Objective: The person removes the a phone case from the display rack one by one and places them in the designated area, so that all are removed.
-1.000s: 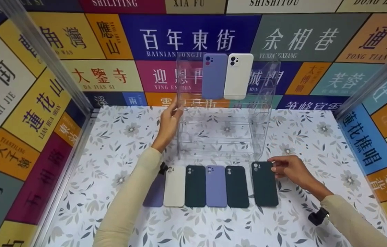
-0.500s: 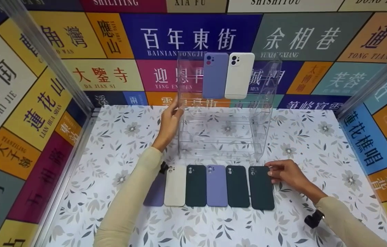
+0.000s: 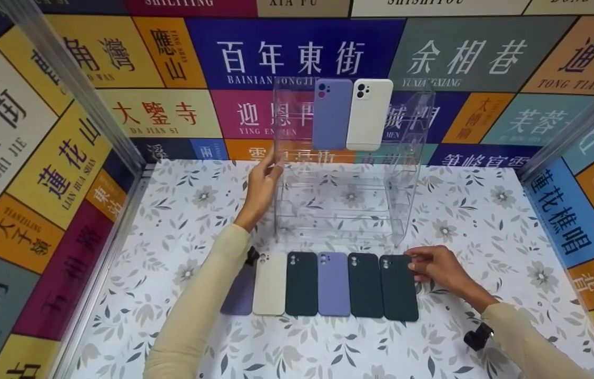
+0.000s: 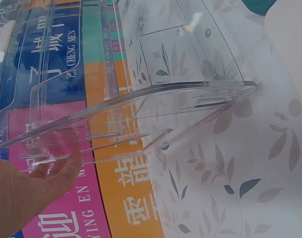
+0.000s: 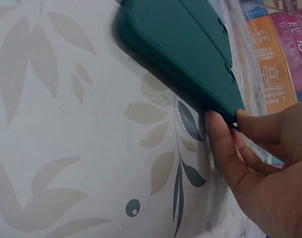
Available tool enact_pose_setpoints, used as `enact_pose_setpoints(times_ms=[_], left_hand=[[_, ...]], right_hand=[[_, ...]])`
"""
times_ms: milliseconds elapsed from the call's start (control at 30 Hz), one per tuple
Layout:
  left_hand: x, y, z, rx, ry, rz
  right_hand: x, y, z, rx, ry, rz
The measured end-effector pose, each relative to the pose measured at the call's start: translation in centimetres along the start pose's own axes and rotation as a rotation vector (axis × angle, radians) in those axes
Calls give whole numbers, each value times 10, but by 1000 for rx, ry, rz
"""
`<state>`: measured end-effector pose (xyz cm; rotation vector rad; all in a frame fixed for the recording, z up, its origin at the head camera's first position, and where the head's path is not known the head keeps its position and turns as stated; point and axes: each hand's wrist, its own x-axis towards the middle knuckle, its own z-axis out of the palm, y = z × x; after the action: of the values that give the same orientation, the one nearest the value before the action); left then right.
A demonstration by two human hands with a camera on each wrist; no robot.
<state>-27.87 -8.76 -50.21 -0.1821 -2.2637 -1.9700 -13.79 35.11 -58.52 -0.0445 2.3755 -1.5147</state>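
Near the back edge of the worktop (image 3: 465,210) stands a clear tiered rack (image 3: 339,176), and the left hand (image 3: 261,187) grips its left side, fingers curled round the panel. Up top, a lilac case (image 3: 332,118) and a white case (image 3: 370,118) lean side by side. Out front, parallel to that back edge, six phone cases make a neat row. From the left: a purple case (image 3: 238,297) partly behind the left sleeve (image 3: 199,300), cream case (image 3: 269,284), green case (image 3: 302,284), lavender case (image 3: 334,284), dark green case (image 3: 366,287), then the end case (image 3: 400,289), also dark green. Right hand (image 3: 436,264) pinches that one's upper right corner between thumb and fingers; can't tell if it's totally flat.
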Motion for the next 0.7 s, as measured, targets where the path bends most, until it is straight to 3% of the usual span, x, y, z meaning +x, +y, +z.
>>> enact_pose_setpoints(times_ms=[433,700], left_hand=[[1,1,2,3,4,-20],[0,1,2,11,8,-17]], right_hand=[[1,-2,11,-56,56,-2],[2,-2,15,-128,71,-64]])
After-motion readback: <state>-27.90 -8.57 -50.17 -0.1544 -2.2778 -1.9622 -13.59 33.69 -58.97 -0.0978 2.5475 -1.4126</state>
